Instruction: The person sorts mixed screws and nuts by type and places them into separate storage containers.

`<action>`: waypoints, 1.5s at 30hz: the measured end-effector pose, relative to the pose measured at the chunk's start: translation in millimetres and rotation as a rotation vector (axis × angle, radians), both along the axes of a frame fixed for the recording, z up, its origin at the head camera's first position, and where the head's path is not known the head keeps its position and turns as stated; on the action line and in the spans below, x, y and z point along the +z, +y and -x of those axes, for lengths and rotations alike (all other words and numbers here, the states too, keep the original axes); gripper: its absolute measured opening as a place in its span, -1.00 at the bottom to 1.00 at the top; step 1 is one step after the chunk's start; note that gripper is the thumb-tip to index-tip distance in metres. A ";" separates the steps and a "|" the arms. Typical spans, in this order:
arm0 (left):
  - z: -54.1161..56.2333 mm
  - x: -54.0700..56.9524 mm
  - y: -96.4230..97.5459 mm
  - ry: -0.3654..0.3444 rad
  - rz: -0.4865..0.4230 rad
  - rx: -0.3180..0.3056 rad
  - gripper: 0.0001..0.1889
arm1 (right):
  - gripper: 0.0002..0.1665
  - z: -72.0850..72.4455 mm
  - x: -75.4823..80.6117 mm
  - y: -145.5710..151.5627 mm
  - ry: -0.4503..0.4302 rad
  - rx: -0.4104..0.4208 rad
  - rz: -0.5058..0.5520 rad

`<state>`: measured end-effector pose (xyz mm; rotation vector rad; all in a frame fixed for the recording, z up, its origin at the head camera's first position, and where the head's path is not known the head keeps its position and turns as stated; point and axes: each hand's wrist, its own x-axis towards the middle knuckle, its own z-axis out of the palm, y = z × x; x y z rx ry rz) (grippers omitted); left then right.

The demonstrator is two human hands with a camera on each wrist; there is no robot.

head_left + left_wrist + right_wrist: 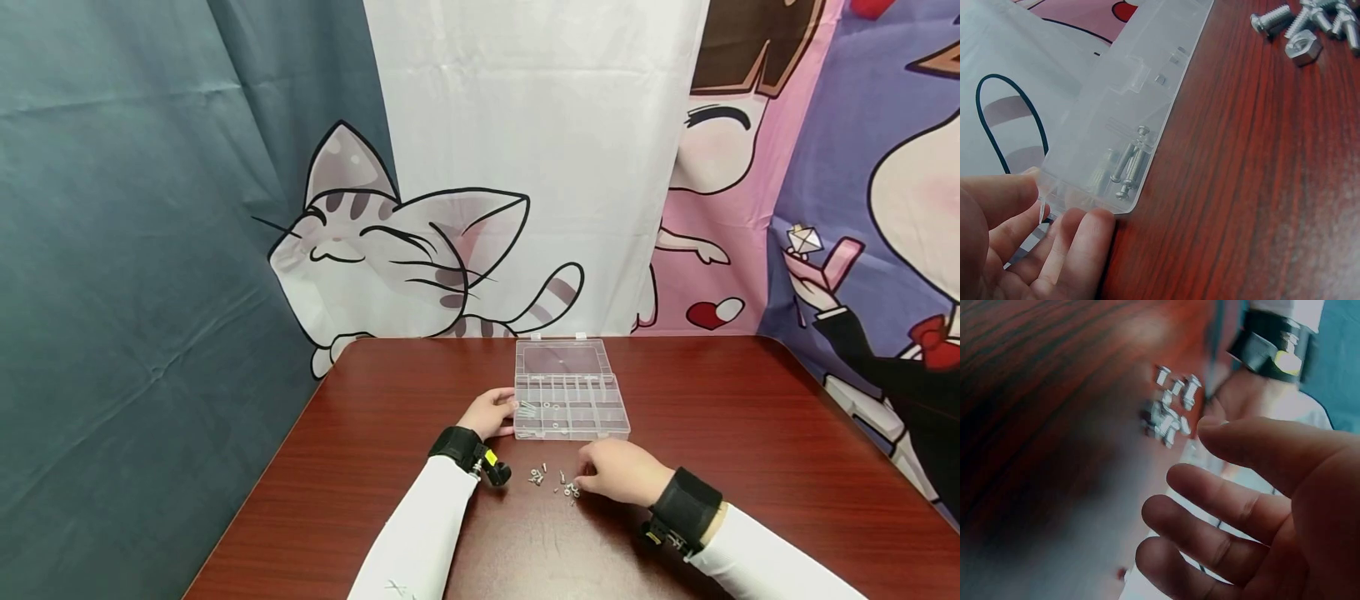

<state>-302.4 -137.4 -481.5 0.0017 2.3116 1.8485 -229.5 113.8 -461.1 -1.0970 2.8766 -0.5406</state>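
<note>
A clear plastic compartment box [611,421] lies on the table with its lid [564,358] folded back. My left hand [487,413] grips the box's left end, thumb at the upper corner and fingertips against the end wall. Through the wall, in the left wrist view, several screws [1132,164] show in the end compartment. Small washers or nuts [556,407] sit in other compartments. My right hand [624,472] is over the table beside a small pile of screws and nuts [570,490]. In the right wrist view its fingers [1210,487] are loosely bent, thumb apart, with nothing between them.
A second small group of screws and nuts [537,476] lies left of the first, in front of the box. The reddish-brown table [360,483] ends at a patterned cloth backdrop [525,108] behind the box.
</note>
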 end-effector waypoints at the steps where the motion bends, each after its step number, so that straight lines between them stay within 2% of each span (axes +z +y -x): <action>1: 1.2 -2.3 -0.2 0.001 0.001 -0.003 -0.53 | -0.80 -0.6 0.1 -2.5 0.005 0.002 -0.013; 7: 7.0 -12.2 -0.8 0.001 -0.008 -0.014 -0.52 | -0.68 -4.2 0.4 -12.1 0.058 0.024 -0.046; 12: -1.0 1.5 -0.2 0.001 -0.018 -0.017 -0.53 | -0.64 -4.4 1.7 -15.3 0.094 0.047 -0.046; 14: -1.6 2.5 -0.6 0.001 -0.015 -0.015 -0.53 | -0.63 -3.6 1.2 -16.2 0.100 0.054 -0.042; 20: 8.0 -13.2 -3.8 0.001 -0.002 -0.011 -0.53 | -0.68 -2.1 -4.7 -16.3 0.061 0.039 -0.024; 27: 8.6 -11.9 -4.5 -0.007 -0.013 -0.016 -0.53 | -0.67 -1.5 -3.4 -14.0 0.026 0.038 0.024; 31: 10.7 -14.0 -4.7 -0.001 -0.015 -0.017 -0.52 | -0.69 6.1 -4.7 -13.6 -0.007 0.004 0.075; 33: 12.8 -15.3 -5.3 -0.004 -0.016 -0.016 -0.53 | -0.75 11.8 -3.9 -14.3 -0.019 -0.018 0.100; 39: 16.9 -18.6 -6.5 -0.013 -0.024 -0.017 -0.53 | -0.97 29.7 7.4 -18.8 0.027 -0.060 0.174; 45: 13.9 -17.7 -4.7 -0.012 -0.026 -0.015 -0.53 | -0.92 51.5 11.7 -29.8 0.049 -0.146 0.185</action>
